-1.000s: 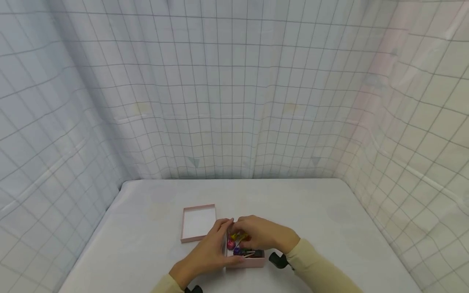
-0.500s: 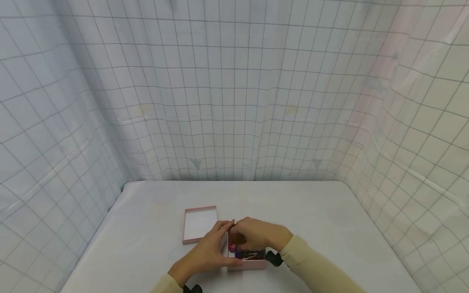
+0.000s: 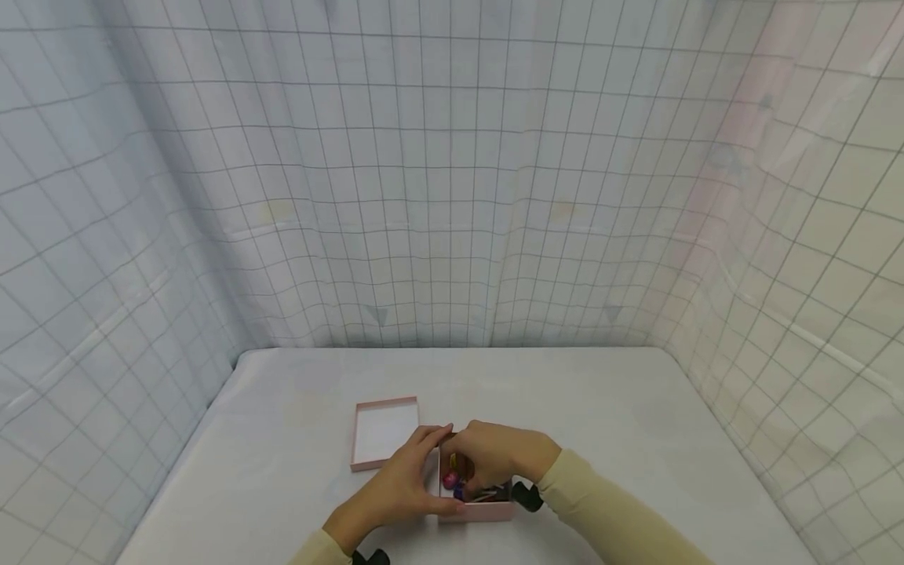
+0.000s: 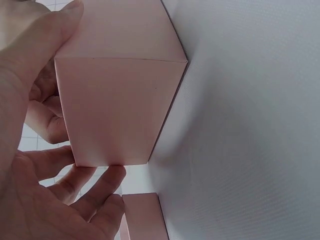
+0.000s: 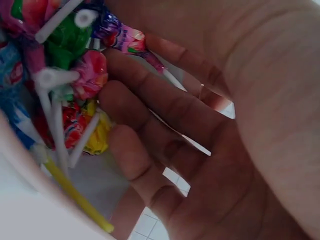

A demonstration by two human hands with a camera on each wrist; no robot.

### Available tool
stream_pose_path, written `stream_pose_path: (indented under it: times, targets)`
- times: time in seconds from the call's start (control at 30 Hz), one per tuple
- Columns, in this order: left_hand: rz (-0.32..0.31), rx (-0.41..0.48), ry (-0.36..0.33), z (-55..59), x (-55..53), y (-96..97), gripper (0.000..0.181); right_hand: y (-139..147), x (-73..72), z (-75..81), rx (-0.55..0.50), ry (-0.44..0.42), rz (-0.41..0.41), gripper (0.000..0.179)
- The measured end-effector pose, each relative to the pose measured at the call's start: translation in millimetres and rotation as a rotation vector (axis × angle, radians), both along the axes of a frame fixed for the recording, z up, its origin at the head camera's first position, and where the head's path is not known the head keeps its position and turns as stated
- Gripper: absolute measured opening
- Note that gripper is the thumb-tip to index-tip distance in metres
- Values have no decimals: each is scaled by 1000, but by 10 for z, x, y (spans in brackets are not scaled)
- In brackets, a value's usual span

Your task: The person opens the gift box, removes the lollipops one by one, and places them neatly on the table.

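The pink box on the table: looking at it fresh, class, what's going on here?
A person's left hand holds the pink box by its outer walls, thumb on the near side. Their right hand is inside it, fingertips against the wrapped lollipops; whether it grips one cannot be made out. The box is open on the white table, and a shallow pink lid lies to its left with its white inside facing up.
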State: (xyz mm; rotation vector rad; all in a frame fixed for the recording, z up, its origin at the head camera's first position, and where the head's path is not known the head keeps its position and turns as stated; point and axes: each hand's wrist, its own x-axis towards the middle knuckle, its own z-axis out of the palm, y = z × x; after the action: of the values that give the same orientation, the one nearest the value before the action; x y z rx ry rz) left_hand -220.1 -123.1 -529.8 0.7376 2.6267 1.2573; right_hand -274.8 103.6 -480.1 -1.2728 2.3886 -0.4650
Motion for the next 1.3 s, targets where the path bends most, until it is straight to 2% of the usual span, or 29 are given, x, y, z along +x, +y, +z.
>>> stream_pose_path:
  times: [0.2, 0.43, 0.7, 1.0, 1.3]
  targets:
    - [-1, 20, -21, -6, -20, -5, 119, -23, 1, -20, -5, 37, 1, 31]
    - [-7, 21, -15, 17, -31, -10, 118, 10, 8, -52, 29, 109, -48, 37]
    - [2, 25, -29, -9, -32, 14, 120, 55, 29, -67, 19, 74, -56, 26]
    - [2, 26, -25, -1, -13, 2, 120, 24, 49, -90, 44, 112, -52, 24]
    - [21, 14, -27, -47, -19, 9, 121, 83, 50, -86, -34, 55, -36, 25]
